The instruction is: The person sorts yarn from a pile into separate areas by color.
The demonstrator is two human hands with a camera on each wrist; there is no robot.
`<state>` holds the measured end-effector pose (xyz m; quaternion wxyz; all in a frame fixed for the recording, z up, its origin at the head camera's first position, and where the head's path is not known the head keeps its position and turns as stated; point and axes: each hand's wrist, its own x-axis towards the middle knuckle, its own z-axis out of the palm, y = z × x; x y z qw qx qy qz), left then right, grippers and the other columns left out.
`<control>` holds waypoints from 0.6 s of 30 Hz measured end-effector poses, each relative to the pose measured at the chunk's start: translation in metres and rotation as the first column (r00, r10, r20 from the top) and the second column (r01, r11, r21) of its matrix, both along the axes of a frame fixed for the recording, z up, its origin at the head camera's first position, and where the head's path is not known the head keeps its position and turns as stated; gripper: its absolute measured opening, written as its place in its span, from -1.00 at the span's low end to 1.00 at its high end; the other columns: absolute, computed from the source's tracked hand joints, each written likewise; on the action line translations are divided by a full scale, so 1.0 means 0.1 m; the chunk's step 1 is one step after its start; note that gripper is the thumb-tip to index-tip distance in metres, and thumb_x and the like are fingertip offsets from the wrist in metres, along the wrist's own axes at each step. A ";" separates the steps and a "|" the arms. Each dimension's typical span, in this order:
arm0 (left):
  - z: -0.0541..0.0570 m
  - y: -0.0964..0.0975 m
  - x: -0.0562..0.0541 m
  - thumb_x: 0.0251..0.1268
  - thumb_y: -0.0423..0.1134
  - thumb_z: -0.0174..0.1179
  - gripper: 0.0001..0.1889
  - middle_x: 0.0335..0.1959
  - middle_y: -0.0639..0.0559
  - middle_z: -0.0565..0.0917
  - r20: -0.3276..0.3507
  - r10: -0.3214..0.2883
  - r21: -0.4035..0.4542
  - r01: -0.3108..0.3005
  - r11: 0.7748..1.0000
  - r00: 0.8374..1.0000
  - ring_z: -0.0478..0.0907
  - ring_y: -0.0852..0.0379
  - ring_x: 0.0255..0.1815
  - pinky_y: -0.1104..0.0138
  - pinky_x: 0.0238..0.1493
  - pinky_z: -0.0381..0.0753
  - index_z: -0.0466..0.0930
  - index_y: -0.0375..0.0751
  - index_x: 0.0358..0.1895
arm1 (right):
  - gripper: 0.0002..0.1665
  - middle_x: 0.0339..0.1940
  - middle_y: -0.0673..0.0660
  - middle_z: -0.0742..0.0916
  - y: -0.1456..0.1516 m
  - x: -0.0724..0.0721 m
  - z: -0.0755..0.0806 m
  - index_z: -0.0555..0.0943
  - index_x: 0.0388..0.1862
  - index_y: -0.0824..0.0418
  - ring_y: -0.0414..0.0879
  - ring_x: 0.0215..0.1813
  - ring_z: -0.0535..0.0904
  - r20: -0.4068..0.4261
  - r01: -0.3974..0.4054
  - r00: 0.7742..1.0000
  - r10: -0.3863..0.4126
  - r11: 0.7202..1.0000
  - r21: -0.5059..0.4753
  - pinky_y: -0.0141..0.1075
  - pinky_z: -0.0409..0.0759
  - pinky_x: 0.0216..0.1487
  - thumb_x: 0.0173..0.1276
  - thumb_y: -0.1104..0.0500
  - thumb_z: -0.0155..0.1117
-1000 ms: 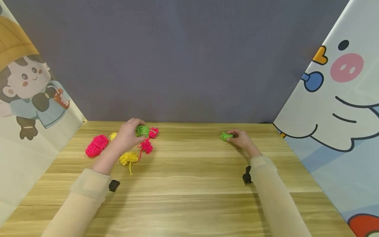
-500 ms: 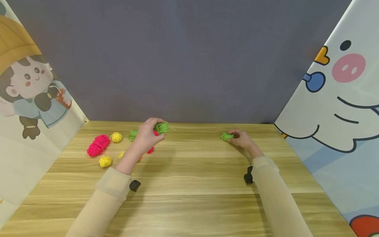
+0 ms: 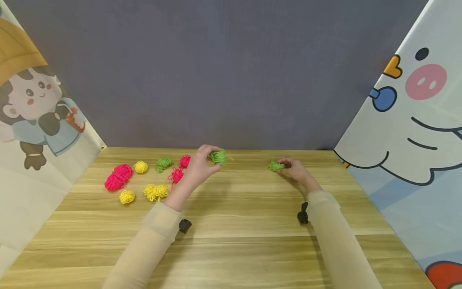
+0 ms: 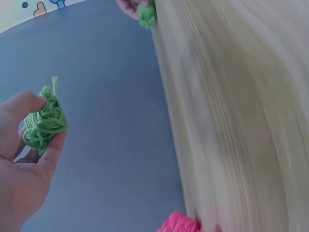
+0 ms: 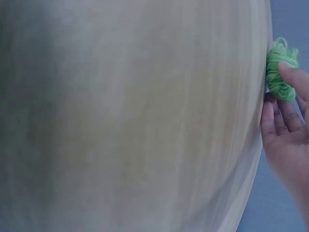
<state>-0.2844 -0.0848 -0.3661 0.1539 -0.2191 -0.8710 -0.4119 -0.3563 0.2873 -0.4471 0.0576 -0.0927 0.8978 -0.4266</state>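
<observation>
My left hand pinches a small ball of green yarn between thumb and fingers, raised over the back of the table; a loose strand sticks out of it in the left wrist view. Farther right, my right hand holds another green yarn bundle low at the tabletop, thumb on one side and fingers on the other. In the right wrist view this green bundle shows looped strands at its top. A third green yarn bundle lies on the left half of the table.
Around it on the wooden table lie a large pink skein, two smaller pink bundles, and yellow yarn balls with a looser yellow bundle. A grey panel rises behind; printed sheets flank both sides.
My left hand has carried its green yarn ball rightward, away from the other yarn, uncovering the yellow and green bundles behind it. My right hand has stayed nearly still.
</observation>
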 end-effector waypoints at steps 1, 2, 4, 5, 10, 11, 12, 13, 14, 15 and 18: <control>-0.01 0.03 -0.01 0.07 -0.35 0.32 -0.59 -0.01 -0.09 0.54 -0.003 -0.006 0.007 0.006 1.000 1.000 0.52 0.02 -0.05 0.18 -0.08 0.61 0.55 -0.21 0.05 | -0.49 0.17 0.34 0.52 0.00 0.00 0.00 0.43 0.21 0.32 0.20 0.17 0.41 -0.004 -0.003 1.000 0.003 1.000 0.004 0.02 0.42 0.18 0.30 0.23 0.25; -0.02 0.06 -0.02 0.06 -0.35 0.32 -0.59 -0.01 -0.09 0.53 -0.005 -0.010 0.016 0.010 1.000 1.000 0.51 0.02 -0.05 0.19 -0.08 0.61 0.55 -0.21 0.05 | -0.50 0.16 0.33 0.52 0.00 -0.01 0.00 0.44 0.21 0.32 0.19 0.17 0.41 -0.003 -0.001 1.000 0.001 1.000 0.005 0.02 0.42 0.18 0.30 0.22 0.26; -0.03 0.11 -0.04 0.05 -0.37 0.32 -0.59 -0.01 -0.10 0.53 -0.003 -0.019 0.040 0.019 0.999 1.000 0.51 0.01 -0.04 0.16 -0.05 0.61 0.56 -0.21 0.04 | -0.50 0.15 0.34 0.52 -0.01 -0.01 0.00 0.44 0.20 0.33 0.20 0.16 0.41 -0.008 -0.004 1.000 0.004 1.000 0.006 0.01 0.42 0.17 0.30 0.22 0.26; -0.03 0.14 -0.04 0.05 -0.38 0.32 -0.59 -0.01 -0.11 0.53 -0.003 -0.024 0.053 0.024 0.998 1.000 0.50 0.00 -0.02 0.14 -0.03 0.61 0.56 -0.22 0.04 | -0.50 0.15 0.33 0.53 -0.01 -0.01 0.00 0.45 0.20 0.32 0.19 0.16 0.41 -0.009 -0.003 1.000 0.003 1.000 0.004 0.00 0.42 0.17 0.30 0.22 0.27; -0.05 0.26 -0.08 0.03 -0.40 0.33 -0.57 0.00 -0.14 0.54 0.014 -0.040 0.104 0.039 0.994 0.999 0.51 -0.02 0.00 0.12 0.02 0.60 0.56 -0.24 0.05 | -0.52 0.15 0.32 0.53 -0.01 0.00 0.01 0.46 0.18 0.31 0.17 0.16 0.41 -0.016 0.001 1.000 -0.001 1.000 0.009 0.01 0.41 0.18 0.30 0.23 0.26; -0.06 0.29 -0.09 0.03 -0.40 0.33 -0.57 0.01 -0.15 0.54 0.020 -0.043 0.113 0.041 0.993 0.999 0.51 -0.02 0.01 0.13 0.02 0.60 0.56 -0.25 0.05 | -0.53 0.15 0.32 0.53 -0.01 0.00 0.01 0.47 0.18 0.31 0.17 0.16 0.41 -0.014 0.004 1.000 -0.004 1.000 0.009 0.01 0.41 0.18 0.30 0.23 0.26; -0.07 0.31 -0.10 0.03 -0.41 0.33 -0.57 0.01 -0.15 0.54 0.032 -0.048 0.126 0.044 0.991 0.998 0.51 -0.02 0.01 0.15 0.03 0.60 0.56 -0.25 0.05 | -0.53 0.15 0.32 0.53 -0.01 0.01 0.01 0.47 0.18 0.31 0.18 0.16 0.41 -0.019 0.004 1.000 -0.004 1.000 0.014 0.02 0.41 0.18 0.30 0.23 0.25; -0.08 0.34 -0.11 0.02 -0.42 0.34 -0.57 0.01 -0.16 0.54 0.043 -0.055 0.139 0.048 0.989 0.998 0.52 -0.02 0.01 0.18 0.04 0.61 0.56 -0.26 0.05 | -0.54 0.15 0.32 0.53 -0.02 0.01 0.02 0.47 0.18 0.31 0.19 0.16 0.41 -0.023 0.003 1.000 -0.002 1.000 0.020 0.03 0.40 0.19 0.31 0.23 0.25; -0.09 0.36 -0.12 0.02 -0.43 0.34 -0.56 0.01 -0.16 0.53 0.056 -0.058 0.151 0.049 0.987 0.997 0.52 -0.02 0.01 0.19 0.04 0.61 0.55 -0.27 0.05 | -0.54 0.15 0.33 0.53 -0.02 0.02 0.02 0.47 0.18 0.31 0.20 0.16 0.41 -0.031 -0.001 1.000 0.002 1.000 0.029 0.04 0.40 0.19 0.31 0.23 0.25; -0.10 0.38 -0.13 0.02 -0.43 0.35 -0.56 0.01 -0.15 0.54 0.068 -0.060 0.158 0.048 0.986 0.996 0.53 -0.02 0.01 0.22 0.04 0.61 0.55 -0.27 0.05 | -0.54 0.16 0.34 0.53 -0.02 0.02 0.02 0.47 0.18 0.32 0.21 0.17 0.41 -0.038 -0.003 0.999 0.004 0.999 0.036 0.05 0.40 0.20 0.31 0.23 0.25; -0.12 0.45 -0.17 0.02 -0.43 0.36 -0.54 0.01 -0.15 0.54 0.105 -0.075 0.186 0.054 0.981 0.992 0.53 -0.03 0.01 0.24 0.04 0.61 0.52 -0.26 0.07 | -0.54 0.16 0.36 0.53 -0.03 0.02 0.01 0.47 0.17 0.33 0.23 0.17 0.41 -0.053 -0.003 0.999 0.005 0.999 0.042 0.07 0.39 0.20 0.31 0.23 0.25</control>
